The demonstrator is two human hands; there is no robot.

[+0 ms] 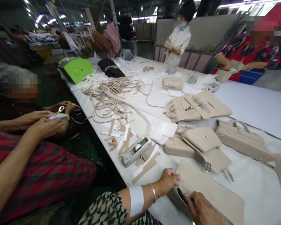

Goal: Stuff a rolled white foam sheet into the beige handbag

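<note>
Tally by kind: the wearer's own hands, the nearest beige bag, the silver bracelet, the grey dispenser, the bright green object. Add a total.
Own hands: 2 (left hand, right hand)
Nearest beige bag: 1
Silver bracelet: 1
Grey dispenser: 1
Bright green object: 1
Total: 6

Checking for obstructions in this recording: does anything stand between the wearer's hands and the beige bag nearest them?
Nothing visible does: the left hand and right hand are both at the nearest beige bag itself. The other beige bags lie beyond it.
</note>
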